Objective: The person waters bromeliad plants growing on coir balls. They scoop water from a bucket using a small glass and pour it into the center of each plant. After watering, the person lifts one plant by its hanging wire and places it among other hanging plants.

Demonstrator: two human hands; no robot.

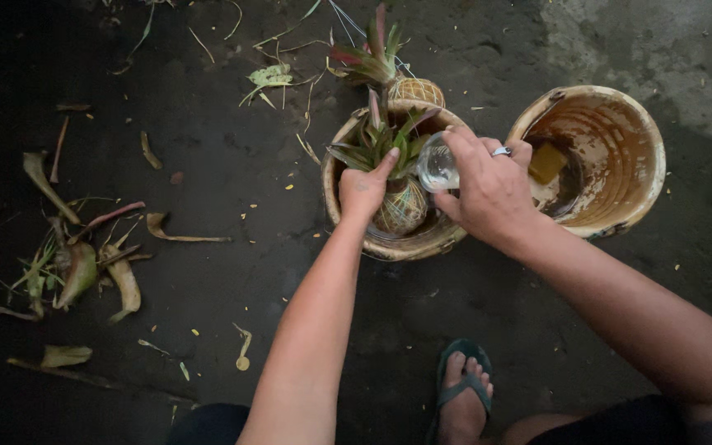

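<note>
My left hand point(363, 189) grips the top of a string-wrapped moss ball point(404, 208) that carries a small plant with green and reddish leaves point(377, 140), holding it inside a tan bucket point(331, 177). My right hand point(488, 191), with a ring on one finger, holds a small clear plastic cup point(437, 165) tipped toward the plant. A second wrapped ball with a plant point(415, 89) hangs from thin strings just beyond the bucket.
A second, stained tan bucket point(640, 161) stands to the right with a yellow sponge point(547, 162) inside. Cut leaves and plant scraps point(84, 264) lie over the dark ground at left. My foot in a green flip-flop point(463, 391) rests near the bottom edge.
</note>
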